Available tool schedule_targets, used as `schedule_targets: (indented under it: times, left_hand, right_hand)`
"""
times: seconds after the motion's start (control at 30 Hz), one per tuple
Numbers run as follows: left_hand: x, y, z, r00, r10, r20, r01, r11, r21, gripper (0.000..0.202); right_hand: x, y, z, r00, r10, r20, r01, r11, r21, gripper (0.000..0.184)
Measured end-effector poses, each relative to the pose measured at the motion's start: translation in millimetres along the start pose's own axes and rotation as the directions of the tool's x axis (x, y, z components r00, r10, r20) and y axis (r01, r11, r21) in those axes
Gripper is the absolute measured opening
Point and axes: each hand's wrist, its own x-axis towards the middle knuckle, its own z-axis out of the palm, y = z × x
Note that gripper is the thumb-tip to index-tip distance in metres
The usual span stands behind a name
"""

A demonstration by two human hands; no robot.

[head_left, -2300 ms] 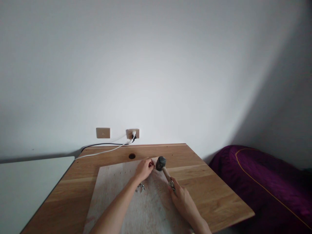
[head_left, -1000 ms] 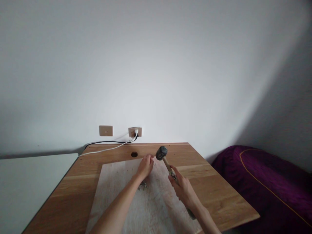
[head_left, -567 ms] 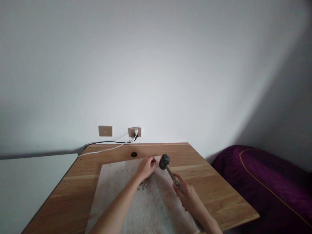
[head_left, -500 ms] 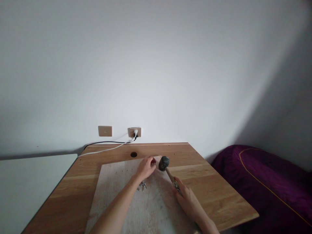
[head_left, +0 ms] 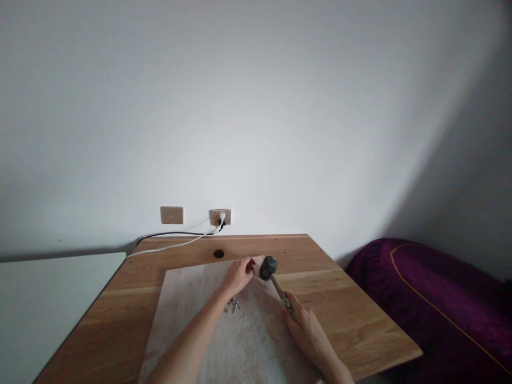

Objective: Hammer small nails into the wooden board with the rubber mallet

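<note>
A whitish wooden board (head_left: pixel 180 320) lies on the wooden table, a row of small dark dots near its far edge. My left hand (head_left: pixel 238 277) is over the board's far right part, thumb and fingertips pinched together; what they hold is too small to make out. Just right of these fingertips is the black head of a mallet (head_left: pixel 268 268). My right hand (head_left: pixel 303 324) is wrapped around its wooden handle. Several small shiny metal pieces (head_left: pixel 234 305) lie on the board beside my left wrist, partly hidden by it.
The wooden table (head_left: pixel 348 309) has a round cable hole (head_left: pixel 218 254) near the wall. A white cable (head_left: pixel 176 247) and a black one run from the wall socket (head_left: pixel 220 217). At left stands a white surface (head_left: pixel 56 309); at right, a purple cloth-covered object (head_left: pixel 424 304).
</note>
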Motion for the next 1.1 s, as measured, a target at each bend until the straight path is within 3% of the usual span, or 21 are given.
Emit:
schedule_targets:
  times: [0.27, 0.37, 0.6, 0.77, 0.9, 1.1]
  left_hand:
    - [0, 1, -1.1, 1.0, -0.02, -0.025, 0.019, 0.999, -0.04, 0.023]
    - [1, 1, -2.6, 0.998, -0.055, -0.019, 0.053, 0.996, -0.071, 0.027]
    - [1, -8, 1.6, 0.996, -0.095, -0.003, 0.094, 0.992, -0.08, 0.035]
    - [2, -9, 3.7, 0.993, -0.118, -0.026, 0.117, 0.992, -0.048, 0.043]
    - [1, -5, 0.0, 0.99, -0.138, -0.009, 0.138, 0.989, -0.062, 0.047]
    - [0, 0, -2.6, 0.987, -0.16, 0.004, 0.16, 0.987, -0.028, 0.033]
  right_hand:
    - [2, 0, -5, 0.999, -0.039, 0.015, 0.038, 0.998, 0.044, 0.047]
    - [6, -4, -13, 0.999, 0.002, 0.04, -0.004, 0.999, 0.049, 0.046]
    - [18, -32, -32, 0.999, 0.01, 0.04, -0.013, 0.998, 0.069, 0.045]
    - [20, -46, -28, 0.998, -0.027, 0.049, 0.026, 0.999, 0.032, 0.042]
    - [18, -43, -26, 0.998, 0.001, 0.058, -0.001, 1.0, 0.01, 0.042]
    - [7, -21, -24, 0.997, 0.043, 0.056, -0.044, 0.999, 0.017, 0.045]
